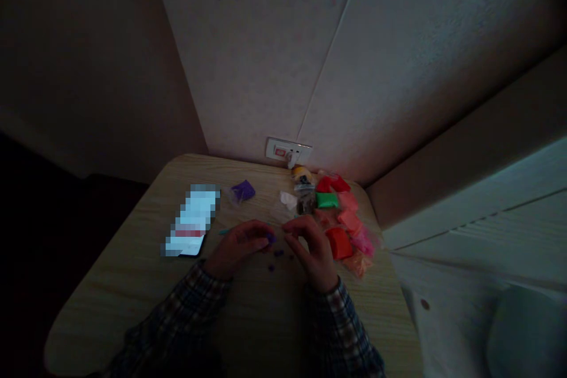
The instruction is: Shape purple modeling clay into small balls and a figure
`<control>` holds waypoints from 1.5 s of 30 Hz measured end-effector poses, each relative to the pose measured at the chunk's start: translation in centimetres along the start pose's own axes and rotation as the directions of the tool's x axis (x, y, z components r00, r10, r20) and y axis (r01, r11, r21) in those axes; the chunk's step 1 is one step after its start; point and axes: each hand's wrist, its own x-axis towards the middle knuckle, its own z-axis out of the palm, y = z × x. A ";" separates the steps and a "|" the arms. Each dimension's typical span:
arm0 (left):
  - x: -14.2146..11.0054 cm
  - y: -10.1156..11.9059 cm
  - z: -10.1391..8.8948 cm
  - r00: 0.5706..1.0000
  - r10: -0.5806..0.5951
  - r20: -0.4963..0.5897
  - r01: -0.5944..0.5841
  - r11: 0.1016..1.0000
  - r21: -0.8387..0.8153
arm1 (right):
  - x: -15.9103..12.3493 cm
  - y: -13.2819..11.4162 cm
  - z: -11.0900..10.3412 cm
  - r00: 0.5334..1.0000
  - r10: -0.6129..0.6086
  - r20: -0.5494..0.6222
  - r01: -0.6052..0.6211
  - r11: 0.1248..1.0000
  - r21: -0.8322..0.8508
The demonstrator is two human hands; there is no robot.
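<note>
1. A phone [195, 220], a slim slab with a bright, blurred-out screen, is the landmark here.
2. To the right of the phone, the left hand [237, 246] has its grip closed on a purple lump [270, 238], small and matte, held at the fingertips.
3. Farther right of the phone, the right hand [313, 251] curls into a ring, its thumb and forefinger tips close together; whether this grip pinches anything is too dim to tell.
4. Small purple pieces [279, 253], dark and stubby, lie to the phone's right, just below the hands.
5. Just right of the phone, a thin turquoise stick [224, 231] pokes out by the left hand.
6. Up and right of the phone sits a purple packet [243, 190], a soft block in crinkled clear plastic.
7. Well to the phone's right, plump packets cluster: white [288, 200], green [326, 200], red [333, 183], orange-red [339, 243] and pinks, in shiny film.
8. Under the phone spreads a counter [133, 283] of pale, streaky wood grain with rounded corners.
9. Beyond the phone rises a pale wall [257, 71], faintly mottled; a glossy socket plate [287, 150] is set low, up and right of the phone.
10. Plaid sleeves [204, 289] reach in from below the phone, in dim light.
</note>
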 end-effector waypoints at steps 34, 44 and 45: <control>0.1 0.5 0.2 0.996 0.059 -0.070 -0.057 0.998 0.028 | 0.0 1.6 2.0 0.966 0.085 0.246 0.097 0.759 -0.644; 0.1 0.1 0.0 1.000 0.015 0.002 -0.015 0.998 -0.062 | 0.0 1.4 1.3 0.993 -0.026 0.114 0.074 0.896 -0.437; 0.1 0.0 0.0 1.000 0.008 0.013 -0.007 0.995 -0.097 | 0.0 1.3 1.2 0.995 -0.042 0.087 0.074 0.914 -0.398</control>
